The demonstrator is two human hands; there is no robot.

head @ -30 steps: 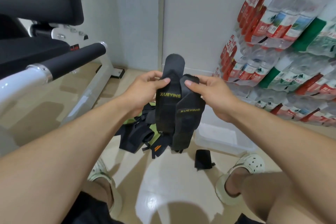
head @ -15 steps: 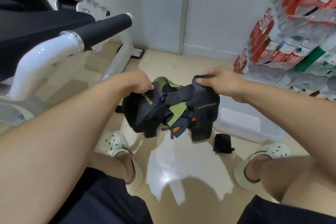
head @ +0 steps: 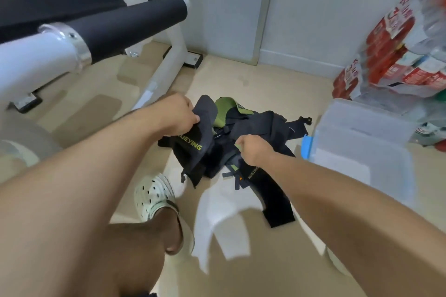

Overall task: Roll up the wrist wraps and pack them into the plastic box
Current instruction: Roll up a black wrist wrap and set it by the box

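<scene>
Since the earlier frame, your hands have dropped toward the floor and spread apart. Your left hand [head: 179, 117] pinches one black fabric wrist wrap [head: 193, 149]; your right hand [head: 253, 149], fingers curled, grips another wrap [head: 268, 190]. The clear plastic box [head: 362, 142] sits at 3 o'clock.

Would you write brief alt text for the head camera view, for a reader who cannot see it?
A person's left hand and right hand each grip a black wrist wrap over a pile of wraps on the floor. A clear plastic box sits right of the pile.
</scene>
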